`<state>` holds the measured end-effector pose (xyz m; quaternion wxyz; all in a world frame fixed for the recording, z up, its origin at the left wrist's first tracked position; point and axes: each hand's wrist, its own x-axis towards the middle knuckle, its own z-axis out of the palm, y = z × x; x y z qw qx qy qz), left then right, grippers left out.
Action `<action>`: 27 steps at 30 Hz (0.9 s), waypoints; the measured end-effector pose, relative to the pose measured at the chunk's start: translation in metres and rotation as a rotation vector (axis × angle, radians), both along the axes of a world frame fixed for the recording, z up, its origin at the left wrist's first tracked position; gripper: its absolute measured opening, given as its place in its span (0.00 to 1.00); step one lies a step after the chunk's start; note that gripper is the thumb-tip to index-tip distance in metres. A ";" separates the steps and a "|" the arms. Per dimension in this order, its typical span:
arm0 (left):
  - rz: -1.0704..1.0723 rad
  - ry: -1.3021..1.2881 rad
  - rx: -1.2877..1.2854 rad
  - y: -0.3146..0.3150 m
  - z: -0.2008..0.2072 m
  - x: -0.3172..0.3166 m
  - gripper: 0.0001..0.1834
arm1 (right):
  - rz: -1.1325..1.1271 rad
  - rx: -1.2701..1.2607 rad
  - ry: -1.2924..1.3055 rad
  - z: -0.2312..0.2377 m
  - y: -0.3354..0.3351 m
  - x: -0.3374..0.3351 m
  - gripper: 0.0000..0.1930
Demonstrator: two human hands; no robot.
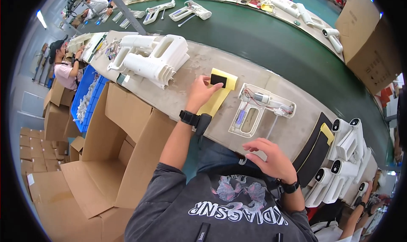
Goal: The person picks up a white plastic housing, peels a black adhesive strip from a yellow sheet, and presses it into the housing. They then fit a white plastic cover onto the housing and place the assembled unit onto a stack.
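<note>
My left hand [201, 93] is at a small black rectangular pad [218, 80], thumb and fingers closed at its left edge. The pad lies on a yellow paper strip [219, 99] that runs down toward the bench's near edge. To the right rests an opened white plastic housing half [253, 112] with a handle loop, showing a silver motor [261, 98], red wires and a purple cylindrical cell [240, 116]. Over the near edge of the bench, my right hand [271, 158] is raised with fingers apart and nothing in it, just below the housing.
White housing shells [154, 60] are stacked at left on the bench. Black sheets [311, 151] with yellow paper lie at right, beside several assembled white devices [339, 170]. A green conveyor belt [237, 41] runs behind. An open carton [114, 157] stands at my left; people work at both sides.
</note>
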<state>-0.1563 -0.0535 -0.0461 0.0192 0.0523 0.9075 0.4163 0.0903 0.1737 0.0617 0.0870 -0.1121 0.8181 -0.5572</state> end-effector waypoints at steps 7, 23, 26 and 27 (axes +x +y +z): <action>-0.068 -0.114 0.386 0.000 0.009 -0.003 0.23 | 0.018 -0.007 0.026 0.000 -0.003 -0.006 0.12; -0.032 -0.089 0.806 -0.013 0.087 0.183 0.26 | -0.184 -0.086 0.364 -0.032 -0.047 -0.057 0.17; -0.101 -0.159 0.672 -0.034 0.088 0.193 0.25 | -0.081 -0.238 0.137 -0.033 -0.043 -0.053 0.15; -0.181 -0.122 0.634 -0.042 0.081 0.195 0.25 | -0.009 -0.270 0.070 -0.036 -0.040 -0.053 0.15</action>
